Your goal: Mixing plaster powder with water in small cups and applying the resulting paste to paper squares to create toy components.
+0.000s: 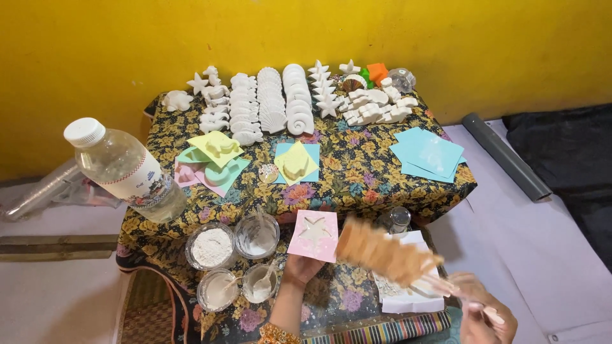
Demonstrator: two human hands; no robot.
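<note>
The left hand lies palm up under the near edge of a pink card, fingers spread flat beneath it rather than pinched; the card rests on them and on the worktop, at its front edge beside four small cups. A white star cast sits on the card. The right hand, low at the right, is closed on the thin handle of a brush, whose wide tan head is smeared by motion just right of the card, so its exact tilt cannot be told.

The card looks like thin paper: light and floppy, likely to sag if lifted by one corner, so a flat palm under the middle is the safer hold. The star looks like plaster, light but brittle, its thin points the likeliest parts to snap; it is better taken by the thicker centre or carried on the card. The brush seems light, its bristles soft enough to dust without scratching.

Just left of the card stand a cup of white powder and three cups of wet white mix, two with stirrers. A clear bottle leans at the left. Further back are more coloured cards and rows of white shell and star casts.
</note>
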